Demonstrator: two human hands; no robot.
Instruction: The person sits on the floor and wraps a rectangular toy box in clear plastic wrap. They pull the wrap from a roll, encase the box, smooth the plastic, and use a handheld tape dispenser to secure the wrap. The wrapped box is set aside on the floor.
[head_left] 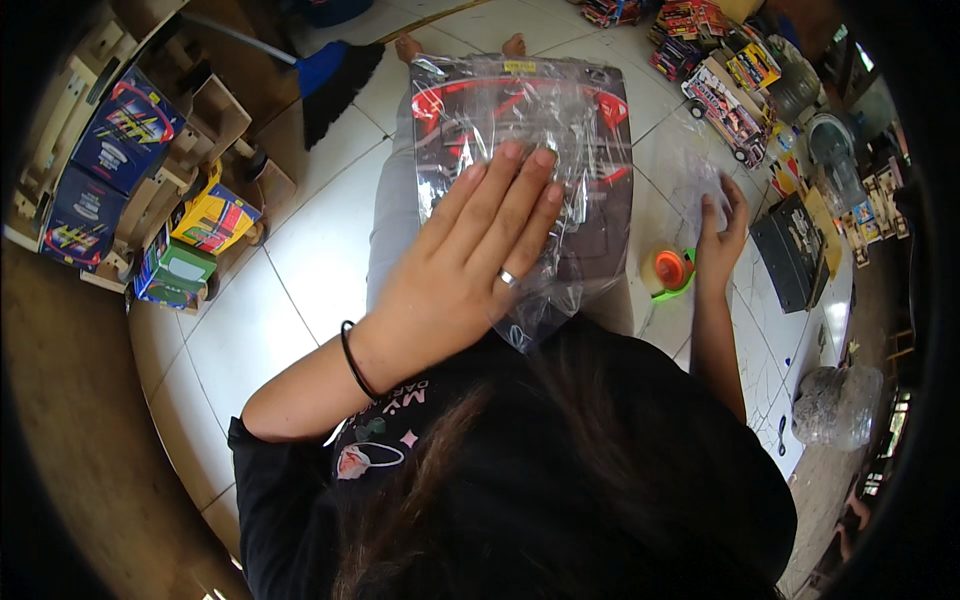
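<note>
On my lap lies a flat dark package with red markings. Clear, wrinkled plastic wrap covers it and trails past its near edge. My left hand rests flat on the wrap, fingers stretched out, with nothing gripped. To the right of the package, my right hand has curled fingers and seems to hold a thin piece of clear plastic; the exact grip is hard to see. Just left of my right wrist, a roll of tape with an orange core sits in a bright green holder on the tiles.
A wooden shelf with colourful boxes stands at left, near a blue-headed broom. At right are a toy truck, a dark box, a clear plastic bundle and piled toy packages.
</note>
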